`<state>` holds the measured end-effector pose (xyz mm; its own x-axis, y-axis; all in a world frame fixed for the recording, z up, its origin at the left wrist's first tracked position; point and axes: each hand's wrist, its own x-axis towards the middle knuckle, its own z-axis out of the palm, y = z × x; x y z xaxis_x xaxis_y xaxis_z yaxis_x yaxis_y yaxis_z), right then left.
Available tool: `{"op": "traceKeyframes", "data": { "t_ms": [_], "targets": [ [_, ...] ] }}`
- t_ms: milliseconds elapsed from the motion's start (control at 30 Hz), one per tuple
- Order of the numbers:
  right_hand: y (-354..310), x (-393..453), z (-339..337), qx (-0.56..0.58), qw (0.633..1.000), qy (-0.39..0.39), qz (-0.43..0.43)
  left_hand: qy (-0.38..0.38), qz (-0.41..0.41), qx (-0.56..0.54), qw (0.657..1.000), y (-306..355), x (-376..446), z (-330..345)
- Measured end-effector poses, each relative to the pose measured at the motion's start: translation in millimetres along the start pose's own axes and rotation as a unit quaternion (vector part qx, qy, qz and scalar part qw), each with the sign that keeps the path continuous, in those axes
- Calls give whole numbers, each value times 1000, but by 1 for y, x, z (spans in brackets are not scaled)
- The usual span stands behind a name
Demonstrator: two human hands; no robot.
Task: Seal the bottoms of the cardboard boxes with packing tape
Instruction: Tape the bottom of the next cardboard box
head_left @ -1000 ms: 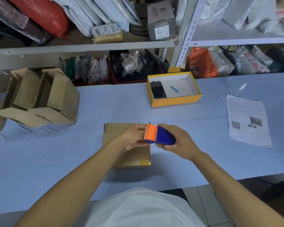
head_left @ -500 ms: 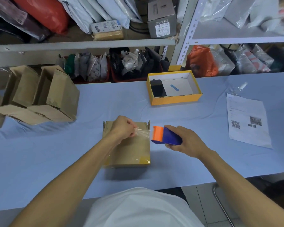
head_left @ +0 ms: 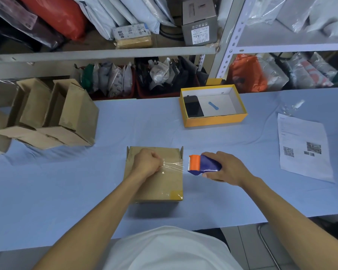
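1. Since half a second ago, the right hand (head_left: 227, 168) has drawn the blue tape dispenser with the orange cutter head (head_left: 203, 165) further right, so the clear strip of packing tape (head_left: 173, 165) between the two hands is longer.
2. That right hand wraps its fingers round the dispenser body, just off the right edge of the brown cardboard box (head_left: 160, 184) lying bottom-up on the pale blue table cover (head_left: 66, 182).
3. Over the box's upper left part, the left hand (head_left: 147, 162) is curled into a near fist and pinches the free end of the tape; I cannot tell whether that end already sticks to the cardboard.
4. The strip runs from the left hand's fingertips across the box top to the cutter, and seems to hang just above the flaps rather than lie pressed flat.
5. As I judge it, this box is mid-seal: a yellowish tape patch (head_left: 177, 193) already shows at the corner nearest the right forearm, while this strip is not yet laid, pressed or cut.
6. Well to the left of the left hand, several open brown cardboard boxes (head_left: 66, 115) lie on their sides; whether their bottoms are taped cannot be seen.
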<state>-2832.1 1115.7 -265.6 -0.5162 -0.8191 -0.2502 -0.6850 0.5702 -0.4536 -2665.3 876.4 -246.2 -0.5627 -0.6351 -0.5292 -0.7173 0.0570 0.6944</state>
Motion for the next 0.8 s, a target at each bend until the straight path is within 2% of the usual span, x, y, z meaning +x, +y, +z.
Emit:
{"op": "traceKeyframes", "data": {
  "t_ms": [167,267,333,433,567,800],
  "targets": [
    [5,7,0,-22,1000,-21,1,38,45,138,989,-3,-4,2],
    [7,9,2,-27,999,-28,-7,70,44,277,957,3,-4,-3],
    [5,12,5,-31,999,-24,-14,35,99,326,939,12,-1,3],
    [4,14,8,-33,999,-20,-22,-25,211,331,919,17,-9,29],
    [7,9,11,-25,999,-27,-21,51,290,373,880,-3,-12,46],
    [8,9,12,-17,1000,-14,-6,78,294,249,920,-21,2,22]
  ]
}}
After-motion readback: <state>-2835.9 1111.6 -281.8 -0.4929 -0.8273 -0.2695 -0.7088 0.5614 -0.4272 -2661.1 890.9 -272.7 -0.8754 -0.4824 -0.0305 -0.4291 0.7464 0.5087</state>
